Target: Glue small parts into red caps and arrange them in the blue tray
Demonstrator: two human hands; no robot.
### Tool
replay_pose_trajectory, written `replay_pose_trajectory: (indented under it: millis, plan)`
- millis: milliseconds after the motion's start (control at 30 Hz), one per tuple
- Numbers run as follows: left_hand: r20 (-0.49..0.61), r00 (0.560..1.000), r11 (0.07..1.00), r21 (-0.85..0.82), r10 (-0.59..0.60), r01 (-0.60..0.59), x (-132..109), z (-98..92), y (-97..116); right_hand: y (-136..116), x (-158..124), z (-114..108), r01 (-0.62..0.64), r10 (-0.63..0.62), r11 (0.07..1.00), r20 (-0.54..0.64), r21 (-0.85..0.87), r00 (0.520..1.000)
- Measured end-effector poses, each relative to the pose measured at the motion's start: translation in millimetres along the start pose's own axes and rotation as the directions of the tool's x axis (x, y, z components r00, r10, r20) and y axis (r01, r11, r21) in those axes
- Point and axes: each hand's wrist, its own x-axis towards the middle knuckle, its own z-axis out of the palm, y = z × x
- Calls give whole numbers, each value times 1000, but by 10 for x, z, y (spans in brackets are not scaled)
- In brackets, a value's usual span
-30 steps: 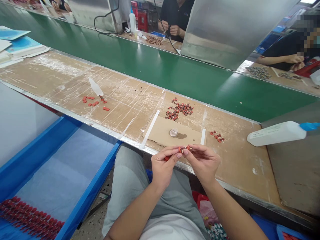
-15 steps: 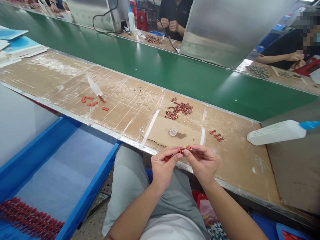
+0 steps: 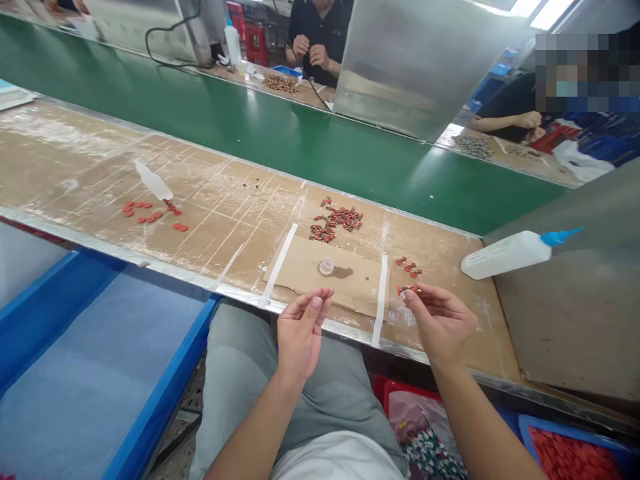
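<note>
Between the thumb and fingers of my right hand (image 3: 445, 325) is a small red figure (image 3: 410, 289) with dark and pale parts, held low over the table's right side. Just beyond it lies a short row of similar red figures (image 3: 409, 267). My left hand (image 3: 301, 330) is closed, thumb against fingertips, in front of a cardboard sheet (image 3: 300, 267). A speck of red shows by its palm, but what it holds is unclear. On the cardboard stands a small clear cup (image 3: 327, 267) beside a dark wet stain. Behind it is a pile of small red-and-black pieces (image 3: 343, 220).
A white bottle with blue nozzle (image 3: 507, 255) lies tilted near the metal panel at right. Red discs (image 3: 143, 218) and another white bottle (image 3: 153, 181) lie at left. A green belt (image 3: 280, 140) runs behind. Blue fabric tray (image 3: 165, 380) stands left of my legs; co-workers sit opposite.
My hands have parted. The right moved right with the red figure toward the short row, while the left stayed near the table's front edge. The view has shifted right.
</note>
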Motion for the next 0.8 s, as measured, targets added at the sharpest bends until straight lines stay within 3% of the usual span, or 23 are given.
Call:
replay_pose_trajectory:
  millis: [100,267,567,800]
  plan:
    - [3,1000,1000,2,-2,2,44,-46,0,304,241,-370,18,-38,973,-84,-228,996]
    - [34,999,1000,-6,-29,29,79,-32,-40,763,544,-722,-17,-5,916,-55,-400,998]
    - [16,990,986,-86,-143,144,103,61,-39,1049,650,-668,216,-158,711,148,-669,976]
    - [11,979,970,-128,-206,206,105,48,-60,1103,659,-640,230,-158,720,168,-655,973]
